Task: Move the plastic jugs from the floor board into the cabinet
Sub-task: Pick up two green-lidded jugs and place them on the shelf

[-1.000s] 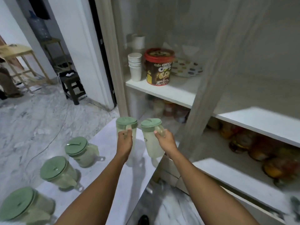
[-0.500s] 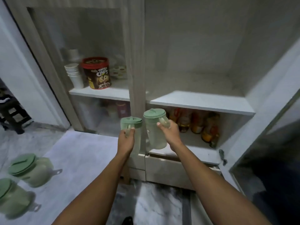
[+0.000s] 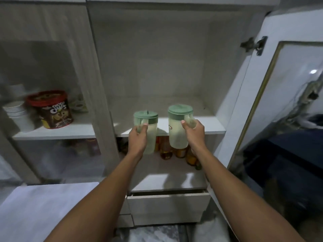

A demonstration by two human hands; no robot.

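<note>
Two plastic jugs, upright — left jug (image 3: 146, 131) clamped by handle in left hand (image 3: 138, 137) grip, right jug (image 3: 178, 126) likewise in right hand (image 3: 193, 131). Empty shelf (image 3: 206, 127) just beyond both grips, below lid level — right jug higher.

The only readable lettering is on the brown tub with a red lid (image 3: 50, 110), standing on the cabinet's left shelf (image 3: 57, 131): its label seems to read "Choco Chips", though blur smears the letters. Smaller print there is illegible.
</note>
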